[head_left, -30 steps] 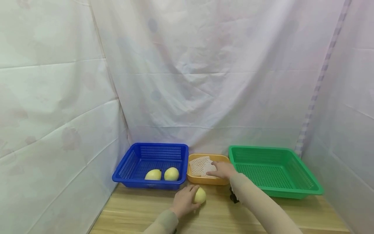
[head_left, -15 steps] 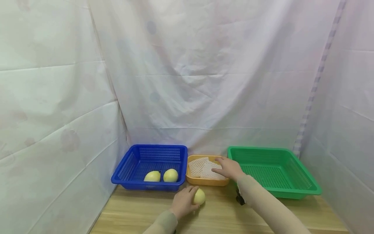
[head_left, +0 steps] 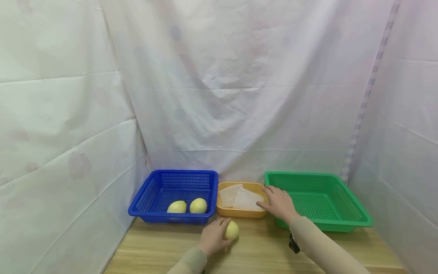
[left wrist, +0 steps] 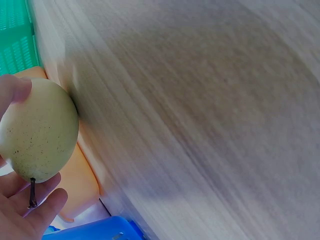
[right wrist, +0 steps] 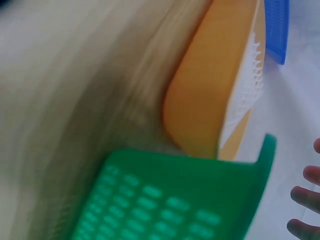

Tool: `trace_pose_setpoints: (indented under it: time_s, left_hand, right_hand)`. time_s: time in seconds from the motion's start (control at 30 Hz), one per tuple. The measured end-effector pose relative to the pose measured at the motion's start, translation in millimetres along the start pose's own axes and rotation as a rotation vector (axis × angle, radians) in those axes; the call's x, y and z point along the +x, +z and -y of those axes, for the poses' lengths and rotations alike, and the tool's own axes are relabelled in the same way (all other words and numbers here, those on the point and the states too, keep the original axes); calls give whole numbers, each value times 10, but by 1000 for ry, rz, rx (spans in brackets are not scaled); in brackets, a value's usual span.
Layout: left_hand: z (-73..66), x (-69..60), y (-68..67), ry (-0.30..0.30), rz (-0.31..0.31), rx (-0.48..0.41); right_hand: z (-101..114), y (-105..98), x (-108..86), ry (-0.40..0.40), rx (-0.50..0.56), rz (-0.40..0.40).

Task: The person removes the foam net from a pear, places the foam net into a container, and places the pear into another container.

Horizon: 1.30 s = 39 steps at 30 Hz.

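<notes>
My left hand [head_left: 213, 236] grips a pale yellow pear [head_left: 232, 230] just above or on the wooden table; I cannot tell which. In the left wrist view the pear [left wrist: 40, 130] has a dark stem and small specks, with thumb and fingers around it. Two white foam net sleeves [head_left: 246, 198] lie in a small orange tray [head_left: 239, 213]. Over the gap between that tray and the green basket [head_left: 321, 224], my right hand [head_left: 280, 204] holds nothing, its fingers spread. Only its fingertips [right wrist: 305, 199] show in the right wrist view.
On the left stands a blue basket [head_left: 171, 218] with two pears, one lying on its side [head_left: 176, 207] and another pear [head_left: 198, 206] beside it. The wooden table [head_left: 260, 251] runs in front. White curtains [head_left: 212, 95] hang behind and at both sides.
My right hand has drawn back to the right, away from over the foam sleeves toward the green basket. The left hand keeps hold of the pear in about the same place.
</notes>
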<state>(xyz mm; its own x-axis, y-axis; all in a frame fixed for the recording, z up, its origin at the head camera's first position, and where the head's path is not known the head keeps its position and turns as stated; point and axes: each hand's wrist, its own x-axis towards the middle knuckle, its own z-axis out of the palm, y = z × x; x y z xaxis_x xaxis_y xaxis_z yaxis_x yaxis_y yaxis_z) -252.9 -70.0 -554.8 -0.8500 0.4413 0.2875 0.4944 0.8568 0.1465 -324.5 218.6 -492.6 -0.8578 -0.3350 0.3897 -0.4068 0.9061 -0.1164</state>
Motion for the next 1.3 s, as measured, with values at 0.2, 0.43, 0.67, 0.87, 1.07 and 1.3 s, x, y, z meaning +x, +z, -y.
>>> trace_pose_setpoints:
  time_s: [0.2,0.43,0.67,0.87,1.07,1.3]
  left_hand:
    - [9,-4,24,1,-1,-2]
    - [7,10,4,-4,3,-3]
    - [3,12,-9,-9,19,-8]
    - [10,10,12,-11,22,-10]
    - [19,-1,23,2,3,-7]
    - [26,-2,42,9,-7,-6]
  right_hand:
    - [-94,18,-222,-13,-43,-56]
    - [-226,95,-425,-4,-88,-68]
    - [-290,168,-573,16,-77,-55]
    - [-289,210,-652,41,-79,-32]
    - [-277,244,-694,58,-75,-20]
    - [-260,266,-756,49,-93,-30]
